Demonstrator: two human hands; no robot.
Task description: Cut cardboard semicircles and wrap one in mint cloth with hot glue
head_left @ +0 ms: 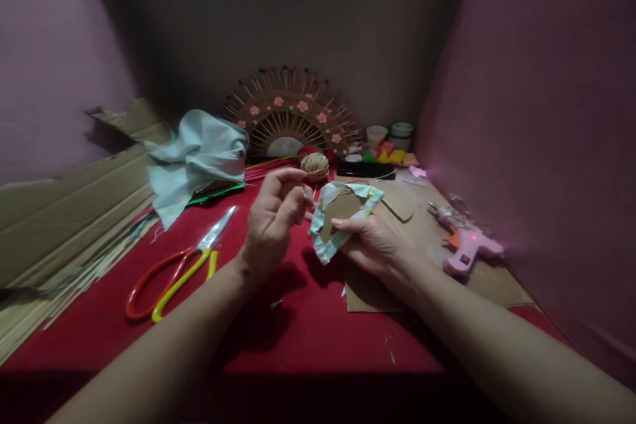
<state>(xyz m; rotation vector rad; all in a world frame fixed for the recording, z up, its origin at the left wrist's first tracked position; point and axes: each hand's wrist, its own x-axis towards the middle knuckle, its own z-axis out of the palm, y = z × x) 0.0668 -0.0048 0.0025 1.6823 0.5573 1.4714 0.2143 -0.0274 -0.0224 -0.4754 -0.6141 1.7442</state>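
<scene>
Because the red desk (pixel 124 318) is walled in by pink panels on both sides, everything is pushed toward its far edge, leaving a bare red patch in the middle for the hands. Flattened cardboard sheets (pixel 64 205) lean along the nine o'clock side with thin bamboo sticks (pixel 44 291) lying beside them, seemingly kept as stock within reach. At twelve o'clock a fan-shaped stick ornament (pixel 291 116) with pink flowers stands upright against the back wall. A crumpled pale cloth (pixel 196 159) sits at about eleven o'clock, with the orange-and-yellow scissors (pixel 173 268) lying flat just in front of it. A pink glue gun (pixel 467 245) rests at three o'clock on a cardboard mat (pixel 497 281), probably to spare the red cover from drips; its small red lamp is lit. A ball of twine (pixel 315 165) lies near the ornament.

The right hand (pixel 377 245) lies palm down with its fingers stretched over a cardboard piece wrapped in pale cloth (pixel 342 212), pinning it flat, likely so the folded edge stays put. The piece sits at the hand's eleven o'clock, under the fingertips. The left hand (pixel 273 218) hovers just at its nine o'clock, thumb and fingertips pressed together as if pinching something fine; I cannot tell what.
</scene>
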